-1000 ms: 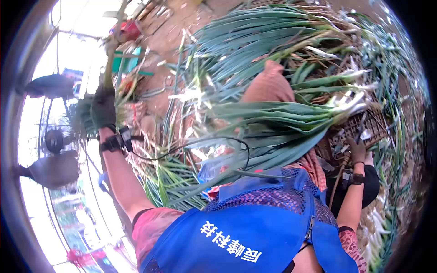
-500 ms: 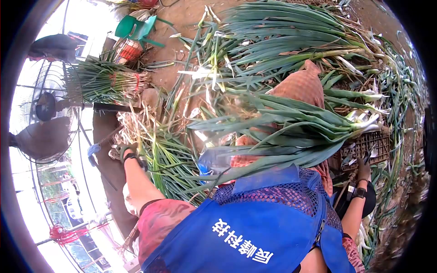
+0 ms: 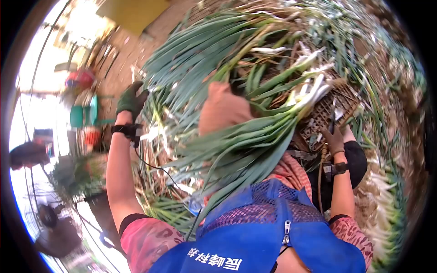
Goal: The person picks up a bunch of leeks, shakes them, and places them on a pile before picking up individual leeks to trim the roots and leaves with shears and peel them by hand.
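My left hand [image 3: 132, 101], in a dark green glove, reaches out at the left with its fingers apart. It is beside the leaf tips of a big pile of large green onions [image 3: 200, 59] and holds nothing visible. My right hand [image 3: 334, 141], in a brownish glove, is closed round a slim dark air blow gun [image 3: 332, 119], its hose running down past my wrist. A bunch of green onions [image 3: 255, 136] lies across my lap, white root ends resting by a brown plastic crate [image 3: 341, 98]. Neither hand touches this bunch.
Trimmed leaves [image 3: 337, 50] litter the ground on the right, and a row of white-stemmed onions [image 3: 382, 200] lies at lower right. To the left are a green chair [image 3: 84, 113], a fan [image 3: 50, 223] and a red container [image 3: 81, 79]. A cable [image 3: 157, 167] hangs from my left wrist.
My left hand has moved up and forward from the lower left pile to beside the far onion pile. My view has turned. My right hand stays by the crate with the air blow gun.
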`<state>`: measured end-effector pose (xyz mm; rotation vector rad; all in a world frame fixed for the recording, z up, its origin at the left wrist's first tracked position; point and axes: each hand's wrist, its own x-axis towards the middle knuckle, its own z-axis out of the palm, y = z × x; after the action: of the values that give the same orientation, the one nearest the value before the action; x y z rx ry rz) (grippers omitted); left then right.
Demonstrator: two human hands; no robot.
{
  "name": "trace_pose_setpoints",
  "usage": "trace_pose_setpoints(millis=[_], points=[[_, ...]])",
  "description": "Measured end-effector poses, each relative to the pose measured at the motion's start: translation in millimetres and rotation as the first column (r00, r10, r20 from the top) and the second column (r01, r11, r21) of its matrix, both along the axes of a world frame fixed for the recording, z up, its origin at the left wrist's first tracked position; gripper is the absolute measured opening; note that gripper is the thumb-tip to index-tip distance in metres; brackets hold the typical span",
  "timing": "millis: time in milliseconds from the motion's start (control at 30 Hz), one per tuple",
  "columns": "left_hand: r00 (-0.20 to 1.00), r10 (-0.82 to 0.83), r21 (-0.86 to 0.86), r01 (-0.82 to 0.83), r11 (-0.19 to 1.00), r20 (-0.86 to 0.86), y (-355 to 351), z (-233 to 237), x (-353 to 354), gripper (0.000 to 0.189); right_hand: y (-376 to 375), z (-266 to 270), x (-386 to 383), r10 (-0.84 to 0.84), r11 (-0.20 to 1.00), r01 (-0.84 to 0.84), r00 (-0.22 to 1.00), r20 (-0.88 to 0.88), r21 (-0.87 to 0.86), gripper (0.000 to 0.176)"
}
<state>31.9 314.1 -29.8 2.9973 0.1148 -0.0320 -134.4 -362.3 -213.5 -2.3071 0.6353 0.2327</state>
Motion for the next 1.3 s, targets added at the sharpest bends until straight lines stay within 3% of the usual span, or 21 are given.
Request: trace_pose_setpoints(millis=[67,167,200,233,300,367,400,433,533,567,633,667,767,867,933,1067,1100,1133,1167,1233,1300], points=[[0.971,-0.240,-0.043,0.240,0.970,0.017,-67,-22,72,0.047,15,27,3,-0.043,0.996,0.045,0.998,-0.036,0.071,0.046],[0.883,-0.468,-0.010,0.468,0.884,-0.021,-194,-72,136,0.044,8,6,2,-0.027,0.998,0.027,1.000,0.003,-0.054,0.048],[0.872,-0.468,-0.015,0.471,0.882,-0.143,-244,-81,149,0.045,11,19,6,-0.028,0.999,0.026,0.997,-0.076,-0.025,0.054],[0.850,-0.457,-0.018,0.469,0.883,-0.264,-288,-92,159,0.046,6,1,4,-0.024,1.000,0.023,1.000,-0.016,-0.016,0.060],[0.793,-0.469,-0.109,0.466,0.878,-0.389,-344,-142,180,0.044,14,18,13,-0.030,1.000,0.030,0.995,-0.095,-0.006,0.069],[0.825,-0.496,-0.129,0.480,0.868,-0.270,-391,-167,180,0.045,18,23,18,-0.016,0.999,0.010,0.993,-0.116,-0.046,0.075],[0.823,-0.464,-0.095,0.460,0.883,-0.328,-410,-184,188,0.049,19,24,20,-0.007,0.998,-0.002,0.992,-0.128,-0.068,0.078],[0.757,-0.401,-0.074,0.427,0.901,-0.516,-424,-185,201,0.068,19,24,21,-0.011,0.997,-0.001,0.988,-0.153,-0.075,0.081],[0.930,-0.267,0.057,0.289,0.956,-0.252,-440,-230,205,0.096,22,42,33,-0.007,0.999,-0.006,0.970,-0.244,-0.053,0.084],[0.881,-0.210,-0.041,0.213,0.976,-0.424,-443,-227,216,0.094,21,41,35,0.001,0.998,-0.014,0.976,-0.219,-0.057,0.085],[0.838,-0.272,0.032,0.325,0.945,-0.473,-440,-243,230,0.094,20,41,35,0.021,0.997,-0.032,0.985,-0.170,-0.066,0.087],[0.871,-0.281,0.057,0.330,0.942,-0.403,-439,-251,228,0.093,19,47,37,0.025,0.999,-0.028,0.984,-0.179,-0.016,0.090],[0.853,-0.341,0.015,0.378,0.926,-0.395,-449,-231,231,0.078,19,49,39,0.004,1.000,-0.007,0.986,-0.165,-0.020,0.090],[0.862,-0.343,0.023,0.379,0.925,-0.373,-433,-221,229,0.051,17,58,39,-0.007,1.000,0.009,0.994,-0.109,0.022,0.091],[0.877,-0.274,-0.031,0.285,0.958,-0.395,-421,-176,216,0.050,15,60,36,-0.026,0.999,0.028,0.995,-0.092,0.026,0.090],[0.908,-0.372,-0.415,0.269,0.869,-0.190,-344,-132,215,0.040,14,52,27,-0.052,0.999,0.052,0.994,-0.093,0.000,0.089],[0.926,-0.339,-0.358,0.263,0.896,-0.168,-331,-106,205,0.036,15,45,25,-0.050,0.999,0.048,0.996,-0.067,-0.025,0.089],[0.905,-0.400,-0.476,0.289,0.831,-0.148,-319,-89,194,0.038,15,37,22,-0.046,0.998,0.044,0.998,-0.043,-0.052,0.089],[0.821,-0.571,-0.358,0.534,0.766,0.005,-285,-99,198,0.038,16,31,20,-0.039,0.996,0.038,0.999,-0.016,-0.083,0.089],[0.910,-0.413,-0.642,0.294,0.708,-0.039,-277,-48,162,0.045,17,25,13,-0.057,0.993,0.059,0.998,0.023,-0.099,0.087],[0.904,-0.420,-0.667,0.359,0.653,0.075,-258,1,150,0.055,16,22,12,-0.070,0.995,0.071,0.997,0.011,-0.074,0.086]])
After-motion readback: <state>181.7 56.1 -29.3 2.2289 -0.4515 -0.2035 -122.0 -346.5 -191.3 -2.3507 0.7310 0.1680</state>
